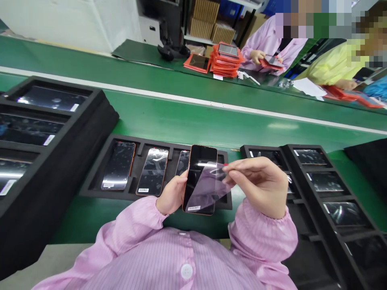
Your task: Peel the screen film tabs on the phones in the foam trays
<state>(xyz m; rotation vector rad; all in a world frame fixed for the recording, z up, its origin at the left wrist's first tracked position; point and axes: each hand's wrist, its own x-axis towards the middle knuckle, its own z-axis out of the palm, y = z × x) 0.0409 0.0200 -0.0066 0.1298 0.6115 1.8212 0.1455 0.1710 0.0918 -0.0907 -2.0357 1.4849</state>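
Observation:
A black phone with an orange edge (198,159) is in my left hand (172,194), which grips its left side above a black foam tray (90,183). My right hand (261,183) pinches a clear film (208,183) by its upper right corner. The film is lifted off the upper right of the screen and still lies against its lower left, near a white label (194,208). In the tray behind are a phone at the left (119,165), another beside it (153,171), and a third (182,161) partly hidden by the held phone.
Stacked black foam trays with phones rise at the left (96,121). More phone trays (328,193) lie at the right. Across the green bench (181,117) are a stack of orange-red sleeves (225,64) and two people, one in pink (292,48), one in yellow (326,66).

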